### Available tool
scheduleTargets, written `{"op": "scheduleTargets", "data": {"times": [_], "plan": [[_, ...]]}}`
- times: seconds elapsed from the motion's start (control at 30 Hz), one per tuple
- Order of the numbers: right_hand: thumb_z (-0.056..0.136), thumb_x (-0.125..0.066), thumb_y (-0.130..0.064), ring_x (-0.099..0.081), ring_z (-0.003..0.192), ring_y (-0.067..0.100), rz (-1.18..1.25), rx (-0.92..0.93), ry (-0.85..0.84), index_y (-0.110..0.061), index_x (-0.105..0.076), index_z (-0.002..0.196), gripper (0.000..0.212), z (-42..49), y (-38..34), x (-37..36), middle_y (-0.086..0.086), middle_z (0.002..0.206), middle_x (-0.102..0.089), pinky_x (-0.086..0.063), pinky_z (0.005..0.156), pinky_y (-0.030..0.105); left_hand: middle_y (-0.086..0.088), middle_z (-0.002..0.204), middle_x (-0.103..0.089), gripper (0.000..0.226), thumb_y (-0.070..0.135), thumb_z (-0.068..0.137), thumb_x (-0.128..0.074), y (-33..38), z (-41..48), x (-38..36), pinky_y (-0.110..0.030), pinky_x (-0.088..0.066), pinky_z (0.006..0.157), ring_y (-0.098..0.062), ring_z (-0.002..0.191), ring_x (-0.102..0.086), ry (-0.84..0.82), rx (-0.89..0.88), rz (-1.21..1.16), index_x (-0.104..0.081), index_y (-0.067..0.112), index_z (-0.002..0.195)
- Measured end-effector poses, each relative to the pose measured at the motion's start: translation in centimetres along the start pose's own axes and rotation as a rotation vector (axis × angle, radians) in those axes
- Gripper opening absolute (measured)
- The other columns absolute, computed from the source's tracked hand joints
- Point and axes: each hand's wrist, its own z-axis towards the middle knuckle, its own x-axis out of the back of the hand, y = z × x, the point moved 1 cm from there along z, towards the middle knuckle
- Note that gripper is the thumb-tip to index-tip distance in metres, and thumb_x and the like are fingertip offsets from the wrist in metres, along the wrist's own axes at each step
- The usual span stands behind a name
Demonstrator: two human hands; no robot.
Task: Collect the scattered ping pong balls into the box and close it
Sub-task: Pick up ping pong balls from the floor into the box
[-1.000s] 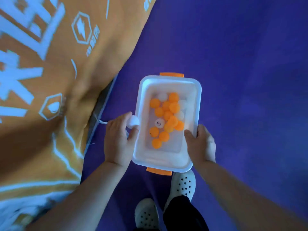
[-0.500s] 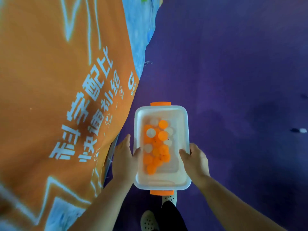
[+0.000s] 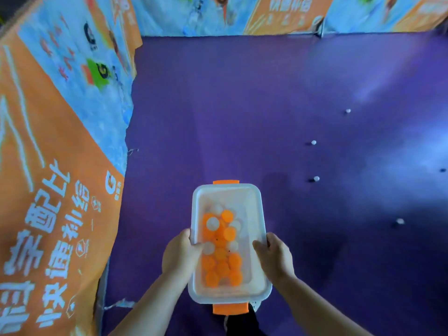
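— What is seen to the left of the box?

— An orange banner printed with white characters is hung there, and the purple floor is spread out from its foot, beneath and beyond the box.

— How is the left hand placed?

— The left hand is clamped on the box's left long wall, towards its near end. The thumb is hooked over the rim and laid inside; the other fingers are wrapped round the outside and are mostly hidden.

— And the box itself?

— It is a white, translucent rectangular tub, held level in the air in front of the person. An orange latch is seen at its far end and a second orange latch at its near end. A heap of orange and white balls is gathered inside it, mostly in the near half.

— Is the right hand also on it?

— Yes. The right hand is closed on the right long wall, opposite the left hand, with the thumb pressed along the rim and the fingers curled under, out of sight.

— What is left on the floor?

— Well to the right of the box, loose white balls are scattered: one white ball level with the box's far end, another ball beyond it, a third ball farther off still, and a fourth ball farthest right.
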Motion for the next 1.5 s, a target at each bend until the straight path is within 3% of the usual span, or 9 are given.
{"op": "scheduleTargets", "data": {"times": [0.2,0.33,0.5,0.7,0.9,1.17,1.5], "plan": [[0.083,-0.061,-0.024,-0.032,0.054,0.014,0.108,-0.095,0.085,-0.016,-0.033,0.061,0.036,6.7,4.2,8.6,-0.001,0.057,-0.039,-0.027,0.051,0.032,0.003,0.06,-0.05,0.021,0.026,0.081,-0.059,11.4,2.9,-5.7,-0.027,-0.031,0.046,-0.014,0.052,-0.045,-0.091,-0.111,0.037,-0.049,0.013,0.067],[0.078,-0.063,-0.026,-0.033,0.053,0.013,0.183,-0.132,0.13,-0.017,-0.033,0.06,0.036,11.0,5.6,14.1,-0.002,0.057,-0.04,-0.028,0.052,0.031,0.002,0.055,-0.034,0.04,0.028,0.085,-0.058,18.2,4.6,-9.1,-0.029,-0.023,0.046,-0.014,0.049,-0.031,-0.11,-0.155,0.029,-0.032,0.013,0.059],[0.079,-0.064,-0.031,-0.036,0.056,0.012,0.274,-0.16,0.168,-0.018,-0.037,0.062,0.034,16.5,6.8,19.6,-0.005,0.06,-0.043,-0.031,0.053,0.03,0.002,0.054,-0.031,0.041,0.02,0.086,-0.055,26.1,6.8,-12.3,-0.031,-0.021,0.047,-0.017,0.052,-0.028,-0.095,-0.225,-0.011,-0.027,0.013,0.057],[0.089,-0.056,-0.034,-0.052,0.063,0.009,0.468,-0.212,0.189,-0.019,-0.058,0.075,0.021,22.4,7.6,24.0,-0.006,0.07,-0.061,-0.043,0.06,0.027,-0.004,0.057,-0.033,0.038,0.019,0.086,-0.054,33.1,11.2,-15.1,-0.032,-0.023,0.051,-0.02,0.055,-0.029,-0.081,-0.233,-0.094,-0.028,0.011,0.06],[0.091,-0.052,-0.025,-0.058,0.062,0.012,0.58,-0.308,0.267,-0.009,-0.061,0.081,0.021,30.2,7.6,27.4,0.0,0.071,-0.064,-0.048,0.062,0.031,-0.004,0.055,-0.033,0.039,0.016,0.087,-0.053,41.5,18.7,-17.7,-0.032,-0.021,0.048,-0.019,0.051,-0.028,-0.122,-0.303,-0.052,-0.028,0.009,0.058],[0.091,-0.051,-0.012,-0.059,0.065,0.011,0.637,-0.454,0.432,-0.013,-0.063,0.084,0.014,40.0,7.1,32.8,0.002,0.079,-0.066,-0.048,0.057,0.023,-0.005,0.054,-0.041,0.038,0.02,0.086,-0.056,54.0,29.3,-21.9,-0.031,-0.025,0.046,-0.023,0.051,-0.037,-0.247,-0.422,0.077,-0.033,0.009,0.057],[0.091,-0.049,-0.01,-0.061,0.068,0.012,0.725,-0.639,0.568,-0.016,-0.064,0.086,0.017,45.8,14.9,40.9,0.006,0.085,-0.069,-0.049,0.059,0.023,-0.005,0.058,-0.041,0.034,0.018,0.087,-0.054,66.7,30.9,-33.5,-0.027,-0.025,0.046,-0.019,0.051,-0.036,-0.401,-0.473,0.204,-0.035,0.008,0.06]]}}
